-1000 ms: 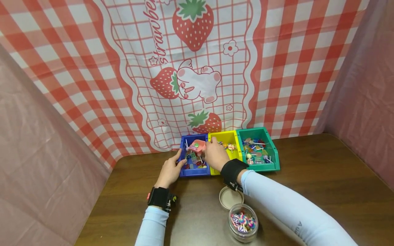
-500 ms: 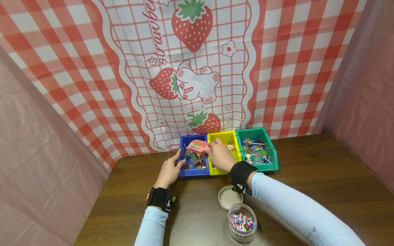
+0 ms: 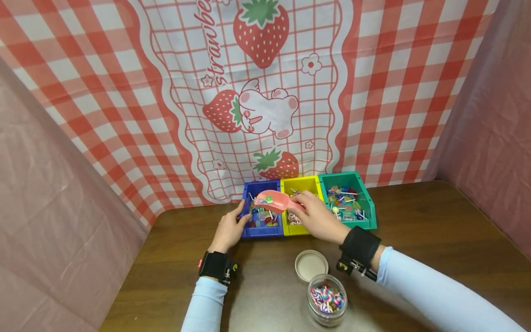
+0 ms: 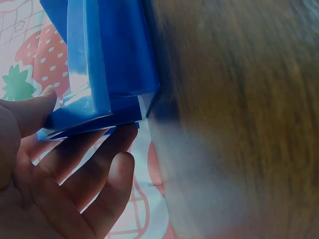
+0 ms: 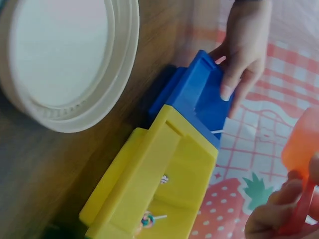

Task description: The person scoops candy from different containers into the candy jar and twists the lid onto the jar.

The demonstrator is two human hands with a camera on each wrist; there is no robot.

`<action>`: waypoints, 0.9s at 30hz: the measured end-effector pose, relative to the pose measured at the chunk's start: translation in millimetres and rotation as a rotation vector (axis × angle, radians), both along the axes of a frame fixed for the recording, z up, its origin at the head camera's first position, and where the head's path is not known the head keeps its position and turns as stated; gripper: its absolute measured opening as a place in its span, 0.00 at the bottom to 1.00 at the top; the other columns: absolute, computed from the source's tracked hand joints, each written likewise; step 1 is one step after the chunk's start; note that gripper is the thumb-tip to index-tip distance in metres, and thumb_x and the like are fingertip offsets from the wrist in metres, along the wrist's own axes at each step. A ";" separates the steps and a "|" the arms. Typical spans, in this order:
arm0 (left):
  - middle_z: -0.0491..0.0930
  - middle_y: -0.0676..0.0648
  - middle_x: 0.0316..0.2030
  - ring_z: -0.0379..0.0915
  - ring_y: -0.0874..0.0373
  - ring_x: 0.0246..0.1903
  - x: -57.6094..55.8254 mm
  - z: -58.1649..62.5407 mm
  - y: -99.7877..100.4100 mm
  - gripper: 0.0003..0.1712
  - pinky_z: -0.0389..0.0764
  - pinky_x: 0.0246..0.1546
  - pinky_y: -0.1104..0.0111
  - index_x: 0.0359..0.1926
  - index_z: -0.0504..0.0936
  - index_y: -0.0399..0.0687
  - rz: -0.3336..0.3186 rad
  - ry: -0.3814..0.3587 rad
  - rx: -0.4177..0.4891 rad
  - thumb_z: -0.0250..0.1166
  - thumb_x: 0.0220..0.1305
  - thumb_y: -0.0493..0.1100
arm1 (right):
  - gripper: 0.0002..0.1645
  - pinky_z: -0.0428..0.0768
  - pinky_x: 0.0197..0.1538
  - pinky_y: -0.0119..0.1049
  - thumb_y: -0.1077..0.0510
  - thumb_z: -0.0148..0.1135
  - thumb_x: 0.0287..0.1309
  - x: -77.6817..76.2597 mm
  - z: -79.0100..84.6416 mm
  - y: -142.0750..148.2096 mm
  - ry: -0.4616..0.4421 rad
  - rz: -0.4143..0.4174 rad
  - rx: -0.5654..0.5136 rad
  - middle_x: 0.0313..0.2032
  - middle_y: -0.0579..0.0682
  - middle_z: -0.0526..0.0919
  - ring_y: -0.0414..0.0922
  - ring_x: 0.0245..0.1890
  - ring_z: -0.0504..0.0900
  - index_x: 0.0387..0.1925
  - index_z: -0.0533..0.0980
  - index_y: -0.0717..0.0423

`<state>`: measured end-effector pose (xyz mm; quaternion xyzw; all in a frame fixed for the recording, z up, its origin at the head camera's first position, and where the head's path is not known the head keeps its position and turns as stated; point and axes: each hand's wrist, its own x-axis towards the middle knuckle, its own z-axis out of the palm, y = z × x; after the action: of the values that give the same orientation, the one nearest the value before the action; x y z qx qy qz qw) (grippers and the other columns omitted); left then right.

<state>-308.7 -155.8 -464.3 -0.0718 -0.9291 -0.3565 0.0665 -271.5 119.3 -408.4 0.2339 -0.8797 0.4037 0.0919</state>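
A pink scoop (image 3: pixel 272 200) is in my right hand (image 3: pixel 319 216), its handle gripped by the fingers, above the blue and yellow bins. In its bowl lies a green piece with some small bits beside it. My left hand (image 3: pixel 227 230) holds the left wall of the blue bin (image 3: pixel 262 232), thumb over the rim and fingers along the outside, as the left wrist view shows. Small lollipops and clear colourful pieces lie in the blue bin. Adjoining it is the yellow bin (image 3: pixel 290 230) with small lollipops, partly hidden by my right hand.
A green bin (image 3: pixel 370 210) of mixed small pieces adjoins the yellow one. Nearer on the wooden table (image 3: pixel 166 276) are a round lid (image 3: pixel 311 266) and a clear jar (image 3: pixel 327 318) of swirled lollipops. Behind the bins hangs a strawberry-print cloth (image 3: pixel 265 106).
My right hand has drawn the scoop up and to the right, out of the blue bin, with the green piece in it. The left hand has stayed on the blue bin.
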 end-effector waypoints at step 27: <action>0.72 0.37 0.64 0.68 0.44 0.63 -2.0 -1.5 -1.0 0.33 0.68 0.61 0.49 0.74 0.66 0.55 0.009 0.000 -0.009 0.62 0.71 0.51 | 0.12 0.70 0.33 0.34 0.60 0.65 0.65 57.2 0.4 97.0 0.006 0.106 -0.112 0.40 0.45 0.76 0.40 0.38 0.69 0.49 0.81 0.51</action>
<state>-310.7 -156.8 -465.8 -0.0679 -0.9310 -0.3521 0.0677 -214.3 216.2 -408.0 0.2758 -0.8419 0.4557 0.0858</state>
